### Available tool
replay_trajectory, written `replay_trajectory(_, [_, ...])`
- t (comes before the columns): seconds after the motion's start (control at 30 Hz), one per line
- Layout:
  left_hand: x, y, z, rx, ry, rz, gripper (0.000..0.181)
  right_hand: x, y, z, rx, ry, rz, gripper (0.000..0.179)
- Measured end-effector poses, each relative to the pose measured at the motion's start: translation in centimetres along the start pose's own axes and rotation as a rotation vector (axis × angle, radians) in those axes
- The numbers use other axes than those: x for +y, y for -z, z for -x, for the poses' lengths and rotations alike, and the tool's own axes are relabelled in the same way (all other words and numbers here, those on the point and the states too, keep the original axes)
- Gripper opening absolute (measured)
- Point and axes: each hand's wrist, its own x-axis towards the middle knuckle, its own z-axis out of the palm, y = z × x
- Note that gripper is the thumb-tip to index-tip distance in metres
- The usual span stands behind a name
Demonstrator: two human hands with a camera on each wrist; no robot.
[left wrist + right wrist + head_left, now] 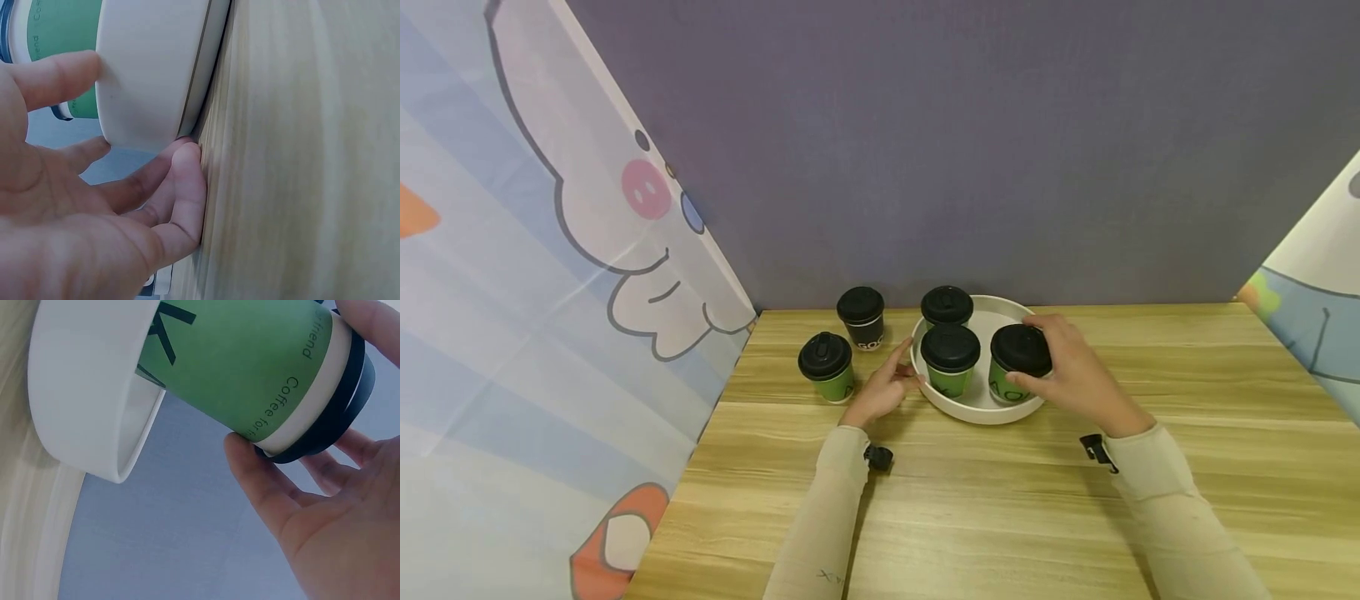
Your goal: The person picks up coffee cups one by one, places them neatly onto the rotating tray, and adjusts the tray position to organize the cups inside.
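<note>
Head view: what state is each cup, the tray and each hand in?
White tray: resting on the table
Rear tray cup: lidded, upright
Front-left tray cup: lidded, upright
Right tray cup: lidded, gripped
Outer green cup: lidded, upright
Black cup: lidded, upright
Left hand: touching the tray's side
Right hand: gripping the right tray cup

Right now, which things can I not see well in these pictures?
Head view: lower part of the rear cup in the tray, behind the front cup.
Left wrist view: top of one green cup, cut off by the left edge.
Right wrist view: base of the rightmost cup, behind the tray's wall.
</note>
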Motion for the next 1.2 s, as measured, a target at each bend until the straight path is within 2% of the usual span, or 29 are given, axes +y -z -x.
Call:
replay_trajectory(0.2, [-0.2, -0.1, 0.0, 0.01, -0.011, 0.016, 0.069, -0.2, -0.4, 0.1, -0.019, 0.002, 0.009, 0.082])
replay_trajectory(0.43, [-0.3, -0.2, -0.2, 0.029, -0.032, -0.022, 0.061, -0.5, -1.1, 0.1, -0.041, 0.016, 0.021, 0.085])
replay_trajectory(0.6, [-0.2, -0.2, -0.1, 0.059, -0.032, -0.05, 0.056, -0.6, -1.6, 0.0, -0.029, 0.041, 0.04, 0.084])
replay_trajectory(0.9, [-0.3, -0.4, -0.2, 0.093, -0.046, -0.015, 0.052, -0.8, -2.3, 0.1, -0.01, 0.084, 0.054, 0.079])
replay_trajectory(1.07, [-0.1, -0.3, 0.0, 0.079, -0.031, -0.041, 0.051, -1.2, -2.6, -0.1, -0.012, 0.088, 0.065, 0.078])
replay_trajectory(1.2, [0.1, -0.2, 0.0, 0.048, -0.042, -0.085, 0.059, -1.5, -2.8, -0.1, -0.017, 0.074, 0.064, 0.078])
